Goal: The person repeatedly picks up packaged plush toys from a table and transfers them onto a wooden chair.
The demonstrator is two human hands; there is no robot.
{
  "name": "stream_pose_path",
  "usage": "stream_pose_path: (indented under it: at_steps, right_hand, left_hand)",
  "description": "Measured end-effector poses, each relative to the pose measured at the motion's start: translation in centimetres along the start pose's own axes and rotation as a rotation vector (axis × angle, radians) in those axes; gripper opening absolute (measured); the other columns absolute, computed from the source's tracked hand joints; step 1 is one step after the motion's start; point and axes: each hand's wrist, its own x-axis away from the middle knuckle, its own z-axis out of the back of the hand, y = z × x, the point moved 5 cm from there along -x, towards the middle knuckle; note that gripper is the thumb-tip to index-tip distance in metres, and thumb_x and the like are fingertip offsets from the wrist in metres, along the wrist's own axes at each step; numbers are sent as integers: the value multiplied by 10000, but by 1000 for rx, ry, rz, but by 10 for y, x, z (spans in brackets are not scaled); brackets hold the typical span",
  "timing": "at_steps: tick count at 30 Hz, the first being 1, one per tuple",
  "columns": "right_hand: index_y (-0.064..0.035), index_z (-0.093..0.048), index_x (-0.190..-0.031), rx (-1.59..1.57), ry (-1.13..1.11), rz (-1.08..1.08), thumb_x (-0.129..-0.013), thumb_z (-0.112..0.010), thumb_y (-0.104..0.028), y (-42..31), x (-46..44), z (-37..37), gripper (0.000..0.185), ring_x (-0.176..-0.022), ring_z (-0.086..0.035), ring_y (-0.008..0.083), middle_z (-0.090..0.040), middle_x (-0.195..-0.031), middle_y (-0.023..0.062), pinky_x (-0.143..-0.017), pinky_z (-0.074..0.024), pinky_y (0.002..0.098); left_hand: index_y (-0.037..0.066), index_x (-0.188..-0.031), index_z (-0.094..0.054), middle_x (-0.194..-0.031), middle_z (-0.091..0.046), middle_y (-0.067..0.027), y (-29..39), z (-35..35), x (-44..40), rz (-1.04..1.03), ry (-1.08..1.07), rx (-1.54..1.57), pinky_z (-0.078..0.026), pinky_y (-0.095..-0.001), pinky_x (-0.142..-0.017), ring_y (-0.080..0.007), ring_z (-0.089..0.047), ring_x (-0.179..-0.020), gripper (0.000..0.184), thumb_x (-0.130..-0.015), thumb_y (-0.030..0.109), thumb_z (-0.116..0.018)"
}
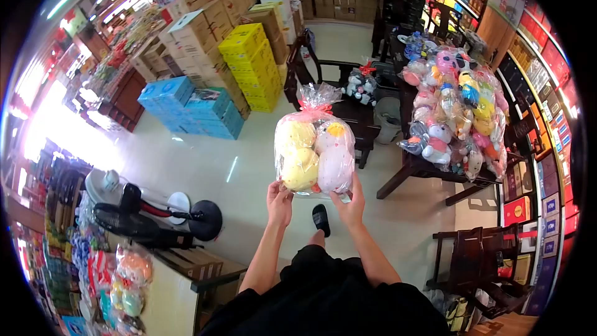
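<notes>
Bag [315, 155], clear, red-bowed, holding plush toys: we hold it left of the table [429, 170], well apart from it. Left hand [280, 203]: fingers part-curled, gripping the bag's lower left corner. Right hand [351, 202]: likewise, lower right corner. Wrapped plush pile [460, 109]: on the table. Chair [359, 116], bearing a small bundle [361, 89]: left of the table. Yellow boxes [250, 68]: farther left.

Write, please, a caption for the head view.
Bare left hand and right hand hold a clear plastic bag of yellow and whitish plush toys, tied with red ribbon.
</notes>
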Motion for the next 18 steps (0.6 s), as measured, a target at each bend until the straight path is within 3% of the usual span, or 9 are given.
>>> stream_pose_path:
  at_steps: [7,10,16,18]
  right_hand:
    - [39,-313,-1377,2,40,-49,-733,-747,-44,65,-109,-11,782,-1172,-505,265,-435,-1325,193,-932,-460,349]
    - [28,-320,-1377,71,15,-89,-730,-751,-45,85,-156,-12,780,-1189,-490,266,-427,-1335,184,-927,-467,353]
    - [20,-345,-1368,97,69,-180,-743,-750,-78,141,-213,-10,751,-1190,-480,258,-425,-1333,158,-932,-464,352]
    - [20,-402,-1314,-101,201,-306,-772,-738,-100,173,-224,-4,649,-1114,-522,217,-474,-1272,132,-867,-485,312]
  left_hand:
    - [103,-1045,-489,-1090,-546,-41,-52,-27,-131,69,-12,62,-413,-342,-884,-165,-515,-1014,319,-802,-102,-462]
    - [83,-1029,-485,-998,-504,-3,-59,-54,-175,133,42,3,-422,-302,-874,-126,-504,-961,259,-841,-95,-472]
    - [70,-987,-484,-1132,-523,-24,-104,-62,-257,211,84,-9,-425,-284,-852,-125,-504,-977,246,-818,-109,-465]
    - [68,-975,-485,-1188,-519,-33,-124,-61,-280,233,64,-39,-420,-274,-837,-128,-505,-988,260,-794,-117,-463]
